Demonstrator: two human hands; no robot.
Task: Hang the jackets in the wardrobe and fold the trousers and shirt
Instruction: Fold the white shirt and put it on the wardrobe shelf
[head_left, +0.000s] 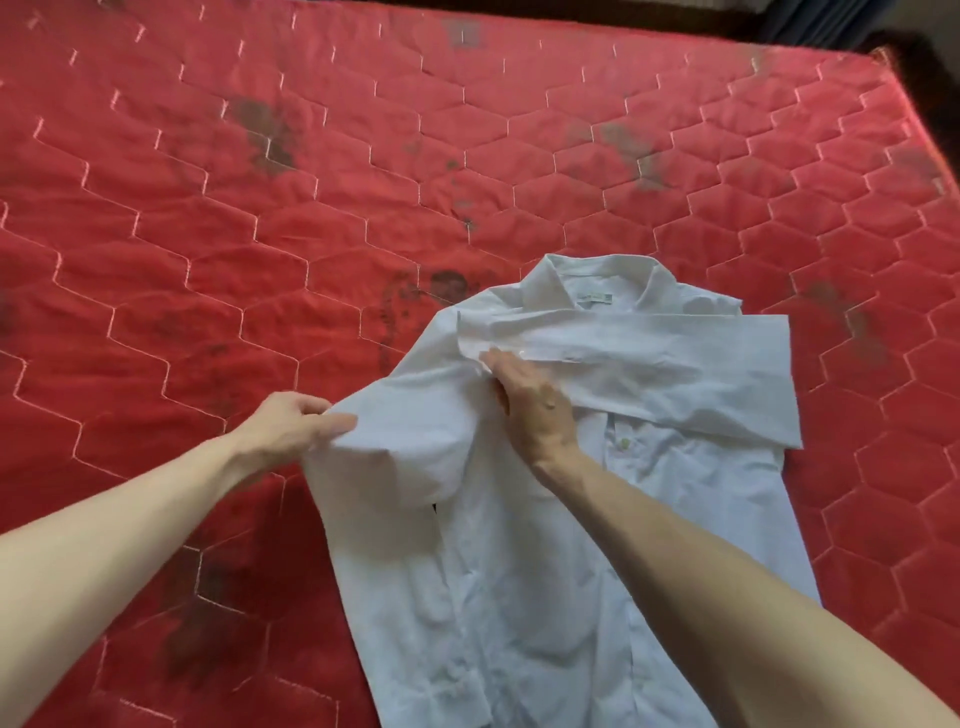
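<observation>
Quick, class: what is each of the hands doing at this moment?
Left hand: grips the near sleeve fold of the white cotton shirt.
Right hand: open, fingers straight, pressing flat on the shirt.

This is a bedroom in someone's home. A bare red quilted mattress (311, 208), stitched in hexagons and marked with dark stains, fills the room, and a dark curtain (810, 21) hangs past its far corner.
</observation>
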